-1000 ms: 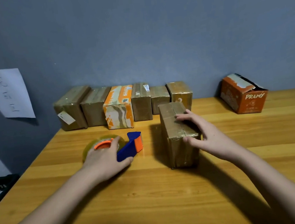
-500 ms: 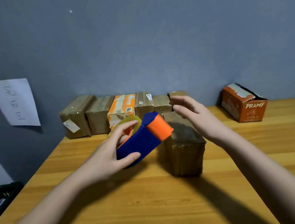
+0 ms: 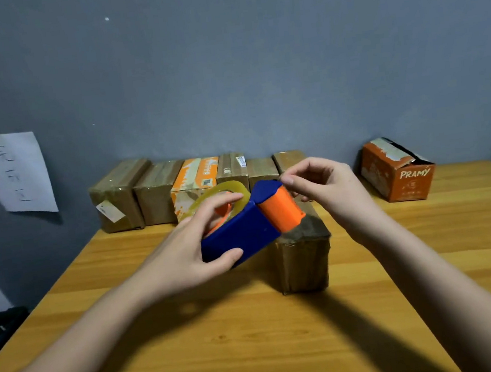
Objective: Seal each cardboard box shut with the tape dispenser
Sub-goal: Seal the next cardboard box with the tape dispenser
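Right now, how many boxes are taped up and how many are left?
Done, it seems: six boxes in the row by the wall look wrapped in tape. In hand: the left hand holds the blue and orange tape dispenser over the brown cardboard box in front, while the right hand picks at its tip. Left: the torn-open orange cardboard box.

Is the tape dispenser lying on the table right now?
No, the left hand grips the tape dispenser and holds it in the air above the wooden table, beside the brown box.
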